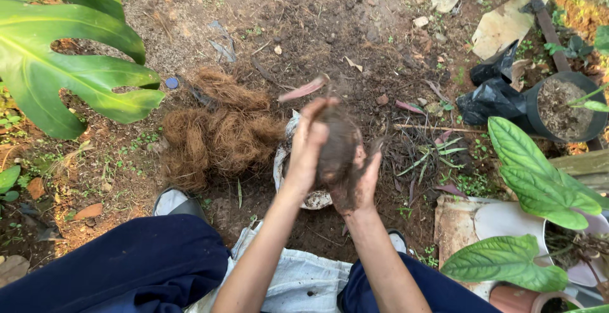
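Note:
Both my hands are raised in front of me, pressed around a dark clump of soil (336, 151). My left hand (306, 149) cups its left side with fingers curled over the top. Soil-covered, my right hand (363, 186) supports the clump from below and the right. Under the hands a white bowl-like container (279, 164) lies on the ground, mostly hidden. A pile of brown coconut fibre (216, 129) lies just left of it.
A large split green leaf (70, 59) hangs at the left. A black pot of soil (564, 106) and black plastic bag (491, 94) stand at the right. Potted broad-leaved plants (533, 179) crowd the lower right. My knees in dark trousers (127, 268) frame the bottom.

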